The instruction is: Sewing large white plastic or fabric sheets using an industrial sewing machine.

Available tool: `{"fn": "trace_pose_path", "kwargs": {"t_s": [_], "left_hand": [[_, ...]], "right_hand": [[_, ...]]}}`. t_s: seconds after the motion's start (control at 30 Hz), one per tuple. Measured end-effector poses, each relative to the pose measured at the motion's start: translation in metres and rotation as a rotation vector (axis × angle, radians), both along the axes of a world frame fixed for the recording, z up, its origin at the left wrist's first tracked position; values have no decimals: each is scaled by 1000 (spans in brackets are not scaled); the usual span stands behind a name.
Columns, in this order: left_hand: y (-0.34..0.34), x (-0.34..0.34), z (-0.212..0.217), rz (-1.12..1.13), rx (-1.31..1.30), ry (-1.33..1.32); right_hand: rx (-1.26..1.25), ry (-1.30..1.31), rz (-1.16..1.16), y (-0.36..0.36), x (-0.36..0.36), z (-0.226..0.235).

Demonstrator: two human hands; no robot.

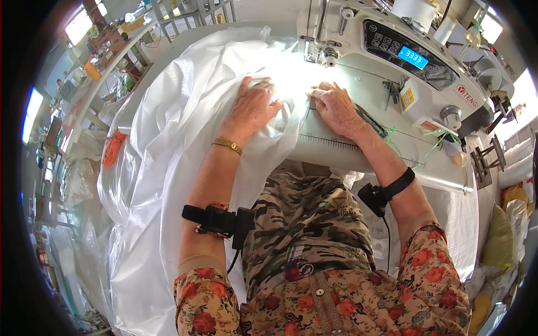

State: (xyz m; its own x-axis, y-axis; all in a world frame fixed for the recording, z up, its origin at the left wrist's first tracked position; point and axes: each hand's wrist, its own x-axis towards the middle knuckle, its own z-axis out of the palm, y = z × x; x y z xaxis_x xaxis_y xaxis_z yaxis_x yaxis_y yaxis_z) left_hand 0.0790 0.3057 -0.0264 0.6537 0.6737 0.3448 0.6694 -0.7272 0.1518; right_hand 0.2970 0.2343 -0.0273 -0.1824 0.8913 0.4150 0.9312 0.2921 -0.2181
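My left hand (252, 107) lies flat, fingers spread, on a large sheet of thin white fabric (179, 123) that covers the sewing table and spills off its left side. My right hand (335, 106) presses the fabric's edge down on the machine bed, fingers curled, just in front of the needle area (328, 56) of a white industrial sewing machine (392, 50). Both wrists carry black strapped sensors with cables. A gold bracelet is on my left wrist.
The machine's control panel with a blue display (413, 57) sits at upper right. A thread cone (413, 11) stands on top. A ruler strip (330, 141) runs along the table's front edge. More white fabric piles lie on the left; cushions (499, 241) at right.
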Motion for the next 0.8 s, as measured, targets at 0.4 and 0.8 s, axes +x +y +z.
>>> {"fn": "trace_pose_path", "kwargs": {"t_s": [0.4, 0.8], "left_hand": [[7, 2, 3, -26, -2, -24], [30, 2, -1, -50, 54, 62]], "right_hand": [[-63, -155, -50, 0, -3, -1], [-78, -176, -101, 9, -10, -4]]}}
